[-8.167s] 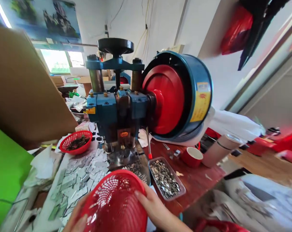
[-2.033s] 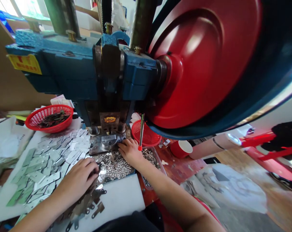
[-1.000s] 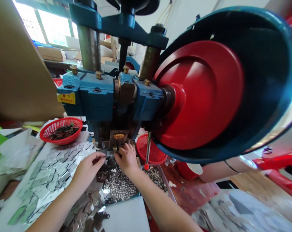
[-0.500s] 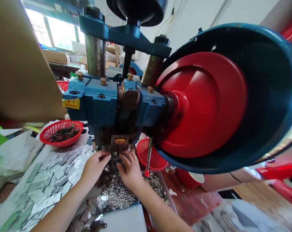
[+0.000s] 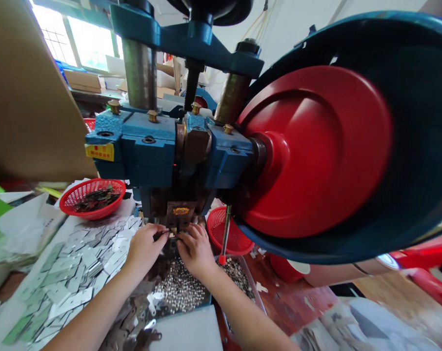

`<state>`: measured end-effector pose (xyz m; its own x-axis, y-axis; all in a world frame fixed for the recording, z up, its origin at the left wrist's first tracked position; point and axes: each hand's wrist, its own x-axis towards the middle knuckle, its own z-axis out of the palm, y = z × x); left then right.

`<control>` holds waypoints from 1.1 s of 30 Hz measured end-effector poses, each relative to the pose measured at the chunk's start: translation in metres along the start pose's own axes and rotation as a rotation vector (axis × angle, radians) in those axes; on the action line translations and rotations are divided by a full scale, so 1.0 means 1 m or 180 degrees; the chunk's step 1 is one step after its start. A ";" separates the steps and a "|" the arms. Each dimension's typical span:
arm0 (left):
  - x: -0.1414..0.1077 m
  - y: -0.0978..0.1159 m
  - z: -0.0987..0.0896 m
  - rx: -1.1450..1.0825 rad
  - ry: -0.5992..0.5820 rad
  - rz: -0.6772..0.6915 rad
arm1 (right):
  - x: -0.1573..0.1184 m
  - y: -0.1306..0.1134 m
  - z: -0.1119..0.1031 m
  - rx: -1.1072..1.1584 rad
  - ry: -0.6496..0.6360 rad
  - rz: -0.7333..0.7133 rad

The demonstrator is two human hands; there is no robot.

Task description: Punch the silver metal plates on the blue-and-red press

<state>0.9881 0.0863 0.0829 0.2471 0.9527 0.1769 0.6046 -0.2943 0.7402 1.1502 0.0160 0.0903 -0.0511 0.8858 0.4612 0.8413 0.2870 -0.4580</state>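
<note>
Press: blue press [image 5: 148, 151], with a red flywheel [image 5: 316, 151] on its right side and a black handwheel [image 5: 215, 14] at its top; yellow label [image 5: 100, 152] on its left front
Ram: dark ram plate [image 5: 180, 219] with a gold badge, low at the front of the press, just above the gap where the fingertips meet
Left hand: left hand [image 5: 147, 248] at the lower front of the press; fingers bent, thumb and forefinger drawn near each other; I cannot tell whether a piece is pinched there
Right hand: right hand [image 5: 197, 251] beside it at the same gap of the press; fingers curled, thumb apart below them; any piece at the tips is too small to tell
Left of press: red basket [image 5: 69, 202] of dark flat pieces; pale metal strips [image 5: 74, 273] spread in front of it
In front of press: small shiny pieces [image 5: 180, 290] in a heap; brownish metal tabs [image 5: 129, 312] left of that heap; white slab [image 5: 191, 331] nearer the person
Right of press base: second red basket [image 5: 230, 236]; red-tipped lever [image 5: 226, 234]; clear tub [image 5: 256, 292] of small metal pieces; red worktop [image 5: 297, 300] under them
</note>
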 end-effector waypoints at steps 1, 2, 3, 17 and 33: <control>0.000 0.000 0.000 0.0039 0.0013 0.0025 | 0.001 0.000 0.000 -0.0051 -0.0035 -0.0022; 0.000 -0.001 0.000 0.0074 0.0025 0.0045 | 0.001 0.000 -0.001 -0.0111 -0.0059 -0.0048; -0.001 -0.002 0.000 0.0103 0.0036 0.0061 | 0.002 0.000 -0.002 -0.0176 -0.0077 -0.0078; 0.009 -0.015 0.011 -0.0142 -0.0068 0.0413 | 0.001 -0.007 -0.006 -0.0564 -0.0280 -0.0143; 0.016 -0.015 0.010 -0.0388 -0.0406 0.0419 | 0.003 -0.008 -0.013 -0.0781 -0.0356 -0.0329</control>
<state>0.9908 0.1054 0.0678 0.4164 0.8871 0.1994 0.4666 -0.3967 0.7905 1.1505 0.0114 0.1050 -0.1909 0.8952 0.4028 0.9329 0.2931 -0.2092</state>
